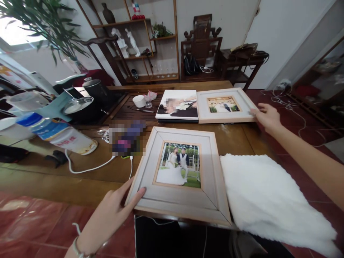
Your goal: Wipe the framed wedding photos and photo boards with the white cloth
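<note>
A pale wooden photo frame [178, 165] with a wedding picture lies at the table's near edge. My left hand [109, 209] is closed on its lower left corner, thumb on the face and fingers under the side. Farther back, a second light photo frame [224, 104] lies flat, also holding a wedding picture. At its right end my right hand [267, 116] grips the edge between thumb and fingers. Left of that frame, touching it, is a white-covered photo panel or album [177, 107] on top of something dark. A fluffy white cloth [264, 190] lies right of the near frame.
On the left stand a blue-capped plastic bottle [67, 138], a dark pot [79, 107] and a lidded kettle [92, 87]. A white cable [91, 169] crosses the wooden table [107, 186]. A white cup [139, 101] sits on a tea tray [120, 114]. Shelves and chairs stand behind.
</note>
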Available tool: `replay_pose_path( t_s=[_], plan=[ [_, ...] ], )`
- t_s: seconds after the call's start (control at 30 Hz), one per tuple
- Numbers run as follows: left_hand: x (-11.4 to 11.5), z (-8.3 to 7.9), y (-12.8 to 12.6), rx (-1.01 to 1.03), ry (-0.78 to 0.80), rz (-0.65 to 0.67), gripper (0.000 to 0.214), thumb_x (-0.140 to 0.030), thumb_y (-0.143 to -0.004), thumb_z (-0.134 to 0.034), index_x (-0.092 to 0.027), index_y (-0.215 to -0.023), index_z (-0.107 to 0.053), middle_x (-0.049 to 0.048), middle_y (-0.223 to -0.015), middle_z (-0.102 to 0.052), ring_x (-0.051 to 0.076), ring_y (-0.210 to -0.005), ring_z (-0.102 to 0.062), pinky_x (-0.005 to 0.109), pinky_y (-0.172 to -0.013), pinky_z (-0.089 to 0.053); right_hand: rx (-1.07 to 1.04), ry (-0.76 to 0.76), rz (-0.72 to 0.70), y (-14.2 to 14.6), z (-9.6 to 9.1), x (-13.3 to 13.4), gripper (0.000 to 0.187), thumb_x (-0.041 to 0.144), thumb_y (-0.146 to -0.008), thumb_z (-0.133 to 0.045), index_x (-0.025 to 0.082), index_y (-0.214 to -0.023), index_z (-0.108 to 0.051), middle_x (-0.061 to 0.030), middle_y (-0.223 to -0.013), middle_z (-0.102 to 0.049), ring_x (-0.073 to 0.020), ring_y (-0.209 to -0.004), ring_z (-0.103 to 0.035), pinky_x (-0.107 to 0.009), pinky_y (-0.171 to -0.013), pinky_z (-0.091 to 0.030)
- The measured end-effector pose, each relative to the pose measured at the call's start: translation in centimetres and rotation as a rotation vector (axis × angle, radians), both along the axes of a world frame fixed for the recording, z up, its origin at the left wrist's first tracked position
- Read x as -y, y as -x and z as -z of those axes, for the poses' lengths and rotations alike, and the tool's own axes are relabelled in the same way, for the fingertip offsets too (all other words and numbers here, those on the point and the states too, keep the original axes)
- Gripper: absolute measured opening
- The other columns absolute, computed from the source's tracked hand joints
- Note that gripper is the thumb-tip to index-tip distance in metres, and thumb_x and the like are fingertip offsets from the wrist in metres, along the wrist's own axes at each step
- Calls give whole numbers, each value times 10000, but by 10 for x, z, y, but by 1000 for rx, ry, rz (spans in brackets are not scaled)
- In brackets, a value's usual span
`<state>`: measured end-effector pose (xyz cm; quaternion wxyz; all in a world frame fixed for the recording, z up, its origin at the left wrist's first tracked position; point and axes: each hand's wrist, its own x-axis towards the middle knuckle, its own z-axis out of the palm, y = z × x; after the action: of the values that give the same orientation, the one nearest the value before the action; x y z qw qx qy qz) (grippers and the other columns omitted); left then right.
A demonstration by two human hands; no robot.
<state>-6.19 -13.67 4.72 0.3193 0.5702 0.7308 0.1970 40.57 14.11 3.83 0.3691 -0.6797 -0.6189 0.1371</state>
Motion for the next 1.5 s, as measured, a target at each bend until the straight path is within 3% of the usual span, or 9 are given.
replay_pose_path(
  t_s=[0.1,0.2,0.37,0.5,0.67,0.9,1.1,1.27,1.5],
  plan=[
    [-7,-9,2,-175,-42,69,455,-485,-795,-691,-257,-1189,-678,38,-779,-736,281,-669,-682,314,-651,-511,86,0,-30,12,-27,45,582,410,-880,-619,91,-1350,-491,-223,-1308,-544,-313,-1193,-506,-498,-1013,-392],
    [-21,-4,-1,-119,-152,112,621,-465,-838,-654,-240,-1397,-504,80,-1148,-693,299,-1016,-664,343,-878,-514,166,170,-376,30,-48,114,412,496,-814,-665,273,-1160,-667,-65,-1217,-654,-272,-1081,-602,-429,-980,-455],
    [-49,25,-17,-92,-384,194,555,-373,-956,-445,-198,-1476,-359,133,-1450,-456,293,-1367,-405,480,-1163,-278,505,222,-652,51,-41,185,700,654,-817,-539,297,-1415,-463,-101,-1420,-513,-367,-1278,-477,-559,-1060,-402],
    [-56,38,-26,-61,-449,206,481,-296,-985,-364,-183,-1453,-364,147,-1454,-434,269,-1375,-389,491,-1175,-266,527,209,-600,56,-9,178,564,706,-850,-438,214,-1059,-618,-150,-1063,-661,-352,-1036,-603,-518,-868,-495],
    [-59,38,-32,-50,-482,234,474,-254,-986,-368,-190,-1455,-342,147,-1456,-420,259,-1382,-377,488,-1181,-263,421,158,-571,47,9,162,428,641,-881,-481,254,-703,-437,-64,-761,-616,-256,-714,-592,-381,-637,-428],
    [-68,41,-62,3,-513,261,463,-206,-985,-343,-189,-1449,-343,157,-1426,-417,254,-1369,-381,481,-1169,-278,367,-11,-474,6,-45,113,525,731,-822,-498,232,-658,-494,-17,-597,-540,-169,-555,-451,-324,-543,-337],
    [-76,47,-83,-12,-509,262,501,-156,-959,-345,-187,-1459,-328,167,-1387,-363,280,-1360,-356,523,-1151,-282,491,-160,-660,59,-62,92,375,550,-911,-519,194,-796,-544,-49,-772,-606,-186,-694,-545,-317,-639,-427],
    [-103,41,-84,-54,-567,340,511,-72,-891,-398,-175,-1392,-389,159,-1400,-300,295,-1394,-285,536,-1175,-246,540,-309,-719,88,-40,129,335,378,-939,-517,144,-1176,-484,-177,-1217,-554,-296,-1150,-508,-466,-972,-427],
    [-148,40,-78,-32,-659,555,548,49,-795,-366,-174,-1274,-510,148,-1532,-278,282,-1445,-265,537,-1180,-254,792,-488,-812,70,-40,215,154,297,-882,-630,160,-926,-575,-177,-1292,-568,-359,-1297,-445,-535,-1060,-390]
  ],
)
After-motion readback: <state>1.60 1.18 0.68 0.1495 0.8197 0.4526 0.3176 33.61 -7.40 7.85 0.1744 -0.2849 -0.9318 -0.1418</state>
